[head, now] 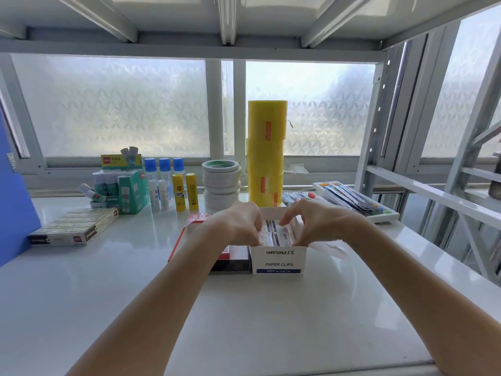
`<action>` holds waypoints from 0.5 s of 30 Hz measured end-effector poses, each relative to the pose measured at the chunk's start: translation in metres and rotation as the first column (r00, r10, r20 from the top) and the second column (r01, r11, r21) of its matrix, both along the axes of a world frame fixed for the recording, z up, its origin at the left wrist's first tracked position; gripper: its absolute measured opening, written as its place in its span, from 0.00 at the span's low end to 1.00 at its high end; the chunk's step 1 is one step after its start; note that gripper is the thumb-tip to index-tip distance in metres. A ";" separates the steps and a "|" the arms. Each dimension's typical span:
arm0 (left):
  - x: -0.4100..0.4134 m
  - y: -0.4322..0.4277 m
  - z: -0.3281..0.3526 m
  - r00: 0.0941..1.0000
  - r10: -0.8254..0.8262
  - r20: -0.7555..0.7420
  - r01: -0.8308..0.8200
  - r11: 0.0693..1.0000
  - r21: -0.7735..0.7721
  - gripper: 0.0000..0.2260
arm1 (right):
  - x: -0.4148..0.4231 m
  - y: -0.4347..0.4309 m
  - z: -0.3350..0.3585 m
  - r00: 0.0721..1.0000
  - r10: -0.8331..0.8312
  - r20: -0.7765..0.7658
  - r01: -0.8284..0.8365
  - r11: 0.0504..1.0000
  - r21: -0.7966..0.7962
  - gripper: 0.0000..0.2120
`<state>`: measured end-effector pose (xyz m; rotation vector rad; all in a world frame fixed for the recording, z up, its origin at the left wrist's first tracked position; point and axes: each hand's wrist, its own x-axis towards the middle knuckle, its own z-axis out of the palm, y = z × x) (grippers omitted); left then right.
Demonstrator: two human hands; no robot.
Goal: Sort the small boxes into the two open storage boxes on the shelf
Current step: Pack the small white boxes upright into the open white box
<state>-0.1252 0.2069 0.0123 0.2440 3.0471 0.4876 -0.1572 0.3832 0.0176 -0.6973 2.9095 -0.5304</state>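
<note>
**White shelf by frosted window, both hands in the clip box**

Yellow tape rolls (pixel 267 153) and white tape rolls (pixel 221 183) stand behind. Paper clip box (pixel 278 260), open, long axis running away from viewer, beside red box (pixel 230 256). Front reads "SHANGHUI", "PAPER CLIPS". Left hand (pixel 238 222) and right hand (pixel 317 222) pinch small boxes (pixel 282 234) inside it.

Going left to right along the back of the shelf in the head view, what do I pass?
Green glue-stick display box → two yellow glue sticks → stack of white tape rolls → tall stack of yellow tape rolls → white tray of packets.
</note>
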 end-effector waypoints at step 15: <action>0.014 -0.011 0.015 0.993 -0.102 0.067 0.081 0.963 0.255 0.20 | 0.000 0.008 0.003 0.996 0.078 0.036 -0.075 0.995 -0.064 0.24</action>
